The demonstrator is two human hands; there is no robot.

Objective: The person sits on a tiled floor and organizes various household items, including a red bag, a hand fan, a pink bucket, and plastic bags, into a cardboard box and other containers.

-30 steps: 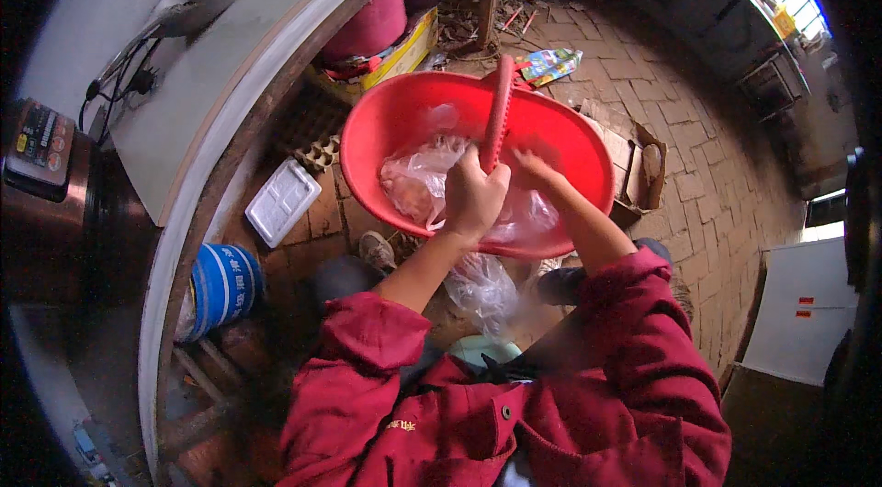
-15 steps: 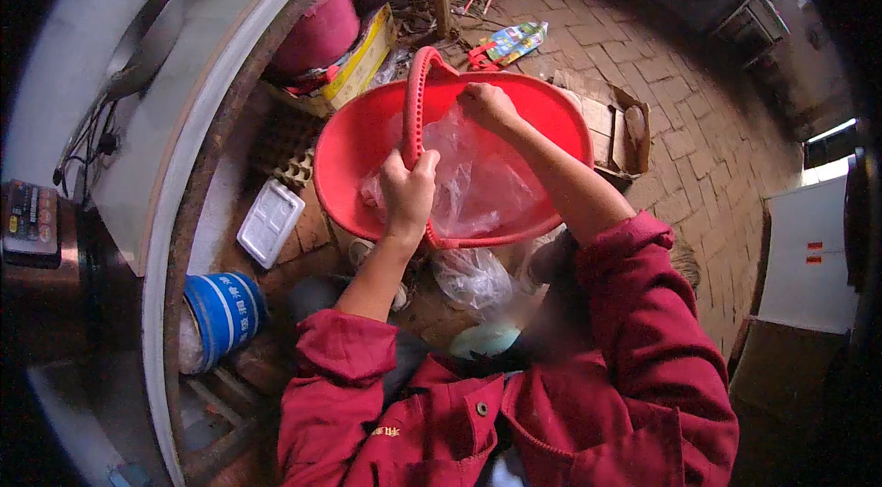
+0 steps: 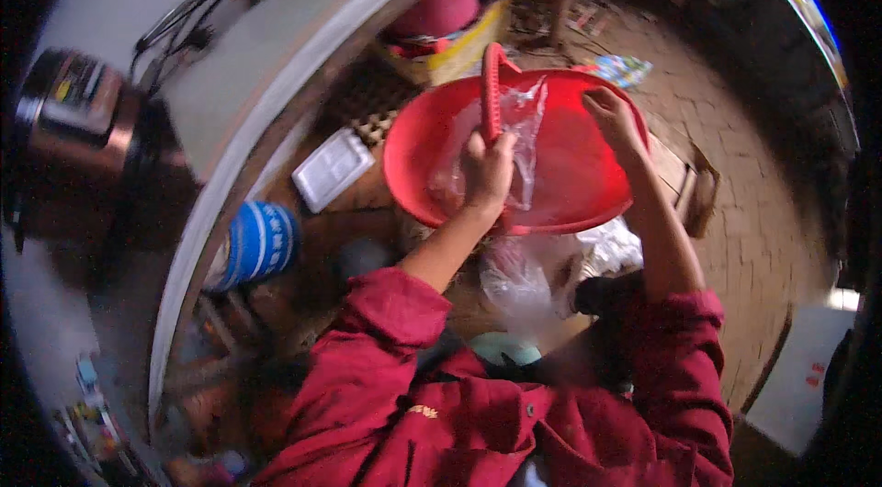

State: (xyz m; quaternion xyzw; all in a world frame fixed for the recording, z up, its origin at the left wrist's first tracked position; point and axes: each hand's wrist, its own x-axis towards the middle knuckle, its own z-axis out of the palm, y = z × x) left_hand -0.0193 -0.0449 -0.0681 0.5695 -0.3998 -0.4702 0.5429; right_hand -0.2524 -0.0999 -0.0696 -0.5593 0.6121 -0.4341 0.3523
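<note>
A red plastic basket (image 3: 581, 176) sits in front of me, tilted so that its inside faces me. My left hand (image 3: 489, 176) is closed around its arched red handle (image 3: 491, 87). Beside that hand, inside the basket, a clear plastic bag (image 3: 525, 142) stands up crumpled. Over the basket's far right part, my right hand (image 3: 611, 115) is held with its fingers curled together, apart from the upright part of the bag. Whether it pinches anything small is hidden.
Below the basket lie a clear bag (image 3: 514, 280) and a white bag (image 3: 614, 246). At left are a white tray (image 3: 333, 168), egg cartons (image 3: 375, 127) and a blue-wrapped tub (image 3: 262, 243). A cardboard box (image 3: 703, 198) lies right; a pink bucket (image 3: 446, 5) stands behind.
My right hand has moved right, away from the clear bag, which now stands higher near my left hand. The whole view has shifted, with some blur. My left hand keeps the handle.
</note>
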